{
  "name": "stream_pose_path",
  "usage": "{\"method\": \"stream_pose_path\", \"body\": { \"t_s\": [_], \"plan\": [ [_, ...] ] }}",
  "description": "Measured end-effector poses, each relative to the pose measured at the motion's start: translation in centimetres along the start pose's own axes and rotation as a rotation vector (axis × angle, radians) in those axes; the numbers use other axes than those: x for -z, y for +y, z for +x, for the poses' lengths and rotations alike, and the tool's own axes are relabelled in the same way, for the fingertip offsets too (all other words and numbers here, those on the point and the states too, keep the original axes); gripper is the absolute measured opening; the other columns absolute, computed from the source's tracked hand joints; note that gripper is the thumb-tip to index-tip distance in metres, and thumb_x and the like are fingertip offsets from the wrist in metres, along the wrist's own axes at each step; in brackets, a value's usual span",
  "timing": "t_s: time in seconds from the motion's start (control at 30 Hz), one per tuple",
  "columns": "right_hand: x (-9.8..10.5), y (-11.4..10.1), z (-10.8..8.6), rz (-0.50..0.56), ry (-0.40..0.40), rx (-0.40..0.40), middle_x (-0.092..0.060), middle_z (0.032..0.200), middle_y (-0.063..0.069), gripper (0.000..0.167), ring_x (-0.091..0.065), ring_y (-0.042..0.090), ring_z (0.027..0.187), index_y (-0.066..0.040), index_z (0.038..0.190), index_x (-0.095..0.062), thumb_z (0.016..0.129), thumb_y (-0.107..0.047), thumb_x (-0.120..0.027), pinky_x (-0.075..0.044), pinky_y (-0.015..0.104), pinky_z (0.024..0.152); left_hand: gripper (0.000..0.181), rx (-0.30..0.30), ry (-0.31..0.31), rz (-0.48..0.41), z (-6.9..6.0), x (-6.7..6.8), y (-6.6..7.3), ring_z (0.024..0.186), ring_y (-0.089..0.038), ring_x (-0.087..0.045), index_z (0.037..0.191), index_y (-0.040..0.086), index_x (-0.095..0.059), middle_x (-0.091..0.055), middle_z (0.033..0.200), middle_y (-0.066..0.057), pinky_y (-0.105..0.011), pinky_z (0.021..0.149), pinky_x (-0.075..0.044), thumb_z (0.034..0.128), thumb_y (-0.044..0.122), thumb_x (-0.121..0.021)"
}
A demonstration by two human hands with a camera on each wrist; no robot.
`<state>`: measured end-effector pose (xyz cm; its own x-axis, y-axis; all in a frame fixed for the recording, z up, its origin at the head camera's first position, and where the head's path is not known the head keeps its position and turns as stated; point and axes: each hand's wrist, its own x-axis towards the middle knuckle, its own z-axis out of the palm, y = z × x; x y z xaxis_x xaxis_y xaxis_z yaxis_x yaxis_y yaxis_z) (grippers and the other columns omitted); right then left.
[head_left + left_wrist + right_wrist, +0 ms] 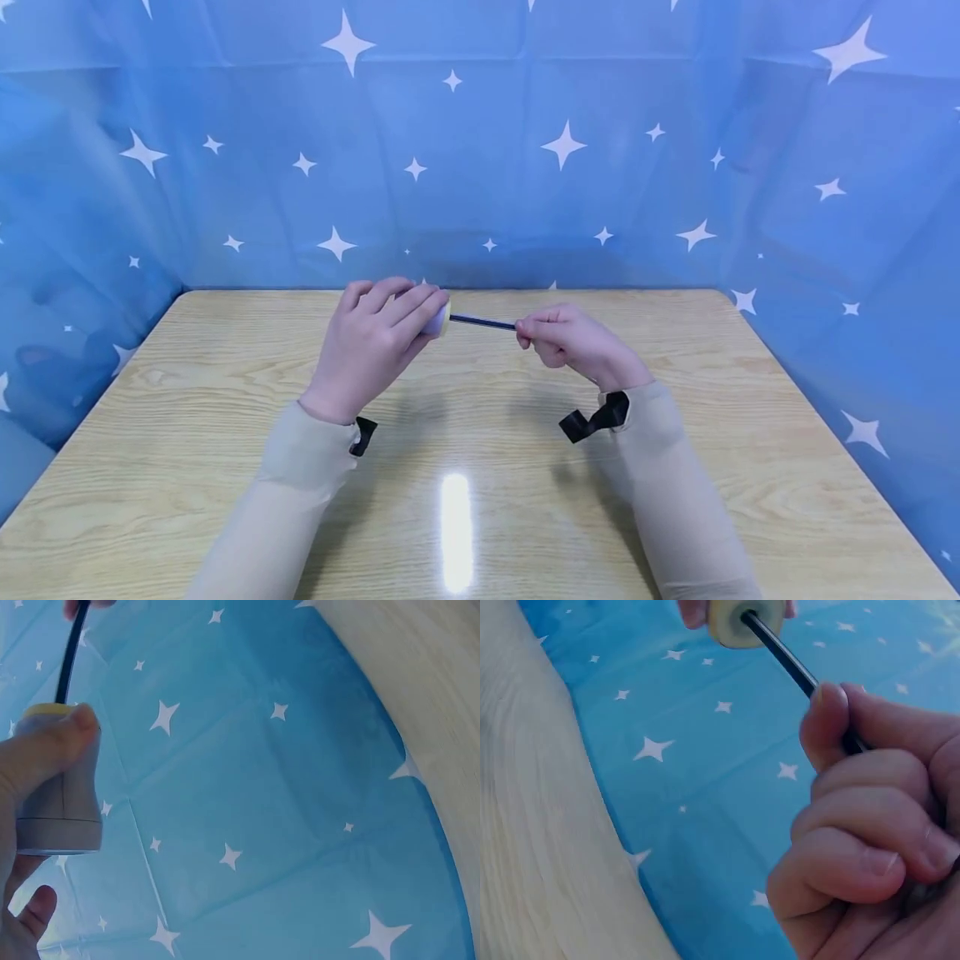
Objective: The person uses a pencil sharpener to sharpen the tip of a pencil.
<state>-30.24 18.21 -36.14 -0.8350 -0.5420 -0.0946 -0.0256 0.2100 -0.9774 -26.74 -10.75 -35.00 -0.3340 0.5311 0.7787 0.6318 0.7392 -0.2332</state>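
My left hand (378, 333) grips a pale grey-lilac, waisted pencil sharpener (64, 795) with a yellow end; the thumb lies along its side in the left wrist view. A slim black pencil (483, 322) has one end in the round hole of that yellow end. Between thumb and forefinger my right hand (581, 340) pinches the pencil, its other fingers curled in. In the right wrist view the sharpener's yellow end (727, 630) faces the right hand. Both things are held above the table, roughly level in the head view. The pencil's tip inside the hole is hidden.
The light wood-grain table (225, 467) has rounded far corners and a bright light reflection near its front. Behind and at both sides hangs a blue cloth (480, 167) with white stars. Black straps (592, 421) show at the wrists.
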Motion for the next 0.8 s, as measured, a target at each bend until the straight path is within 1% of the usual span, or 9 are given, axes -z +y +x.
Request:
{"method": "stream_pose_path", "body": {
  "t_s": [0.07,0.13,0.2,0.3,0.4,0.47,0.53,0.67,0.8],
  "plan": [
    [-0.1,-0.2,-0.1,-0.042,0.015,0.006,-0.027,0.053,0.001,0.033,-0.021,0.017,0.049,0.000,0.089,-0.064,0.100,-0.029,-0.053,-0.024,0.029,0.055,0.045,0.016,-0.011,-0.025,-0.1,0.0,-0.2,0.103,-0.023,-0.061,0.121,0.014,-0.068,-0.070,0.113,0.000,-0.043,0.081,-0.043,0.0777,0.020,-0.082],
    [-0.5,-0.6,-0.3,-0.179,0.070,0.064,-0.035,0.057,0.001,0.033,-0.026,0.017,0.051,-0.005,0.095,-0.068,0.100,-0.034,-0.054,-0.028,0.030,0.056,0.050,0.048,-0.051,-0.073,-0.2,0.2,-0.5,0.101,-0.023,-0.061,0.121,0.014,-0.068,-0.070,0.111,-0.002,-0.043,0.082,-0.042,0.0746,0.023,-0.084],
    [-0.9,-1.0,-0.4,-0.339,0.156,0.161,-0.045,0.063,0.001,0.029,-0.033,0.017,0.053,-0.011,0.099,-0.070,0.098,-0.036,-0.056,-0.033,0.030,0.056,0.054,0.093,-0.102,-0.143,-0.4,0.5,-0.9,0.098,-0.022,-0.061,0.121,0.014,-0.068,-0.071,0.109,-0.003,-0.043,0.082,-0.040,0.0721,0.028,-0.086],
    [-1.5,-1.3,-0.6,-0.527,0.288,0.390,-0.054,0.075,-0.002,0.018,-0.040,0.015,0.058,-0.014,0.101,-0.071,0.096,-0.028,-0.062,-0.035,0.030,0.054,0.056,0.160,-0.163,-0.244,-0.5,1.3,-1.5,0.096,-0.021,-0.062,0.122,0.015,-0.068,-0.071,0.106,-0.003,-0.042,0.081,-0.037,0.0725,0.034,-0.084],
    [-1.7,-1.4,-0.5,-0.624,0.376,0.640,-0.059,0.080,-0.005,0.011,-0.044,0.011,0.059,-0.013,0.101,-0.073,0.090,-0.011,-0.069,-0.036,0.025,0.053,0.055,0.210,-0.191,-0.319,-0.6,2.2,-1.9,0.095,-0.020,-0.063,0.121,0.016,-0.068,-0.072,0.104,-0.002,-0.040,0.080,-0.035,0.0727,0.036,-0.084],
    [-1.8,-1.3,-0.4,-0.660,0.384,0.786,-0.061,0.082,-0.006,0.019,-0.044,0.009,0.061,-0.010,0.101,-0.073,0.085,-0.001,-0.072,-0.036,0.022,0.055,0.055,0.229,-0.213,-0.361,-0.5,2.8,-2.0,0.095,-0.020,-0.063,0.121,0.015,-0.069,-0.072,0.104,-0.002,-0.039,0.080,-0.035,0.0722,0.035,-0.085],
    [-1.9,-1.2,-0.3,-0.690,0.363,0.882,-0.060,0.081,-0.005,0.024,-0.042,0.008,0.061,-0.008,0.101,-0.072,0.081,0.006,-0.073,-0.036,0.021,0.057,0.056,0.241,-0.244,-0.397,-0.5,3.1,-2.1,0.095,-0.020,-0.063,0.122,0.015,-0.069,-0.072,0.106,-0.002,-0.038,0.080,-0.034,0.0725,0.035,-0.085],
    [-2.2,-1.1,0.0,-0.750,0.330,0.952,-0.056,0.077,-0.005,0.020,-0.039,0.008,0.060,-0.006,0.096,-0.069,0.081,0.007,-0.071,-0.036,0.024,0.064,0.057,0.253,-0.284,-0.442,-0.3,3.4,-2.1,0.093,-0.019,-0.062,0.124,0.015,-0.068,-0.071,0.109,-0.001,-0.038,0.080,-0.034,0.0731,0.033,-0.085],
    [-2.3,-0.8,0.2,-0.799,0.334,0.942,-0.057,0.078,-0.003,0.004,-0.040,0.009,0.061,-0.006,0.093,-0.067,0.089,-0.005,-0.067,-0.038,0.026,0.063,0.058,0.251,-0.284,-0.456,-0.2,3.3,-2.1,0.094,-0.018,-0.061,0.125,0.016,-0.067,-0.071,0.110,-0.001,-0.037,0.078,-0.033,0.0732,0.033,-0.085]
  ]
}}
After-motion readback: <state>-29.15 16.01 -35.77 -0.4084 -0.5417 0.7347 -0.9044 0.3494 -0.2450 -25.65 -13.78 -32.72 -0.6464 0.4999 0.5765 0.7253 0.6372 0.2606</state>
